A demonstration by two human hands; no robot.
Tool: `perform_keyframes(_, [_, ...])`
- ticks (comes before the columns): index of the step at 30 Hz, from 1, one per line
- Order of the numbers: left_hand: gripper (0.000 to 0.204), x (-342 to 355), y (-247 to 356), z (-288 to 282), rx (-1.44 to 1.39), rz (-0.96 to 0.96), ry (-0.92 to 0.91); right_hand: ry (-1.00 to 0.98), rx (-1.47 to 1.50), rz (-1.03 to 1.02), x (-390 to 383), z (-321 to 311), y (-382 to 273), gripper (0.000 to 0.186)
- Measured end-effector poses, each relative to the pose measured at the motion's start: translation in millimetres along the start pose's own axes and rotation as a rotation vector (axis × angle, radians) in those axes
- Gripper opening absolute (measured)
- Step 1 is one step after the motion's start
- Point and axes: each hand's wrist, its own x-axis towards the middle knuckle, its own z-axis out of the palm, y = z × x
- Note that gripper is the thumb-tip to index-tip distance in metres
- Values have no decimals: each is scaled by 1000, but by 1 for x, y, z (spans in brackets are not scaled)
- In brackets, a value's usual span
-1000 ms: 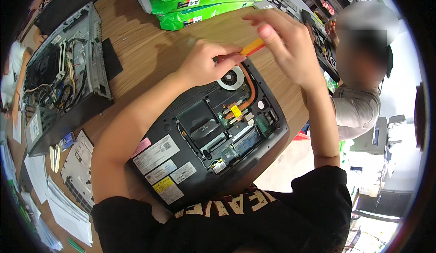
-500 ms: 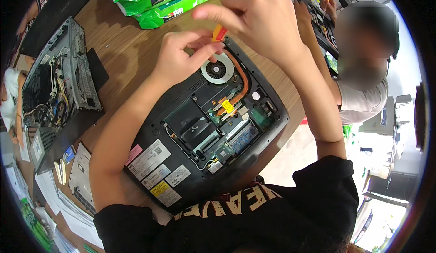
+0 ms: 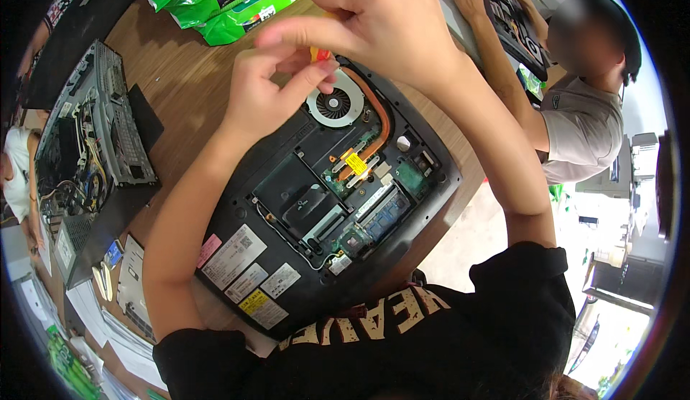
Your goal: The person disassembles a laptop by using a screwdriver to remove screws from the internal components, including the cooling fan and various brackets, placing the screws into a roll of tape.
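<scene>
An upturned black laptop (image 3: 230, 213) lies on the table with its underside uncovered. Its round fan (image 3: 334, 105), copper heat pipe (image 3: 381, 123) and blue memory module (image 3: 384, 217) show. Over the laptop's far edge, my left hand (image 3: 259, 98) pinches a red-and-yellow screwdriver (image 3: 320, 54) between thumb and fingers. My right hand (image 3: 392, 30) is curled over the top of the same screwdriver, thumb stretched out to the left. Most of the handle is hidden behind my hands, and its tip is out of sight.
Green paper packs (image 3: 223, 5) are stacked at the far side. An opened computer case (image 3: 108, 134) with loose cables stands left, near white papers (image 3: 108, 335) and a flat metal panel (image 3: 133, 281). A co-worker (image 3: 582, 123) at the right handles another opened device (image 3: 510, 33).
Both my hands and the screwdriver have shifted a little left in the picture, my right hand lower over my left. The co-worker's head has turned and moved slightly.
</scene>
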Motion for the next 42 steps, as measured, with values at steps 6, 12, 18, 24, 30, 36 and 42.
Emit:
perform_keyframes(6, [18,8,6,-8,18,-32,-119,-121,542,39,3,-20,11,19])
perform_keyframes(12, [18,2,7,-2,138,13,-102,-175,569,-170,-2,-32,2,11])
perform_keyframes(18, [15,2,2,-13,414,446,19,-129,280,-43,-13,-4,-7,24])
perform_keyframes(24, [16,2,-4,-10,498,319,86,-326,-209,193,1,-16,-20,35])
perform_keyframes(30, [10,5,-2,-8,320,193,41,-258,551,-48,-2,-24,13,15])
perform_keyframes(36, [11,-2,-5,-7,248,152,18,-139,363,-139,2,-26,1,12])
perform_keyframes(42, [16,-4,-8,-7,412,241,95,-258,144,44,13,-18,-15,23])
